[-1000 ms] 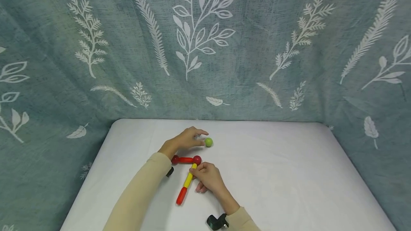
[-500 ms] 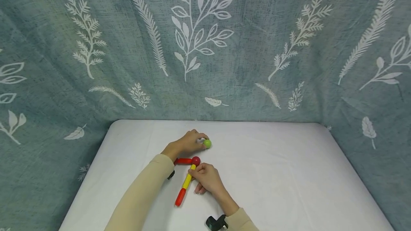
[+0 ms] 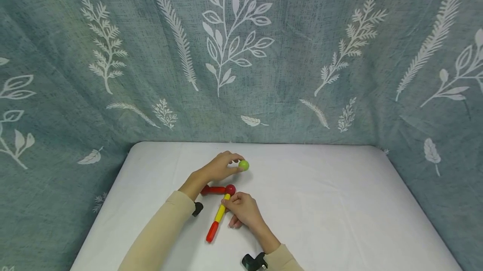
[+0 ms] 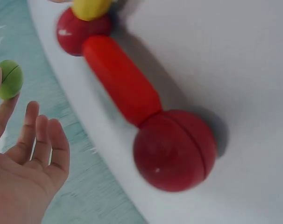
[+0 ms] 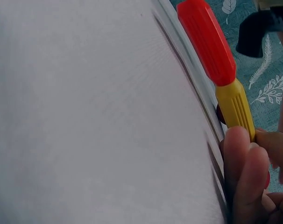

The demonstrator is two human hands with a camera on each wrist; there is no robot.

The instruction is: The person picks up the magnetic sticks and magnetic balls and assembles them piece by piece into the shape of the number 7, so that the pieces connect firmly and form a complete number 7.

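Note:
My left hand (image 3: 219, 167) pinches a small green ball (image 3: 243, 165) between thumb and fingertips, just off the table. In the left wrist view a dark seam line runs across the green ball (image 4: 10, 79), and the other fingers spread apart. Nearer me, my right hand (image 3: 246, 210) grips a yellow stick (image 3: 220, 213) whose lower end joins a red stick (image 3: 212, 232). A dark red ball (image 3: 230, 189) tops the yellow one. From it another red stick (image 4: 123, 79) leads sideways to a second dark red ball (image 4: 174, 150), partly behind my left wrist in the head view.
A white-covered table (image 3: 320, 204) lies beneath everything. Behind it hangs a green-blue curtain (image 3: 286, 74) with white leaf prints. Black wrist camera mounts (image 3: 253, 261) stick out near both sleeves.
My left hand has closed its thumb and finger on the green ball and raised it slightly from the table. The right hand and the joined sticks have stayed nearly still.

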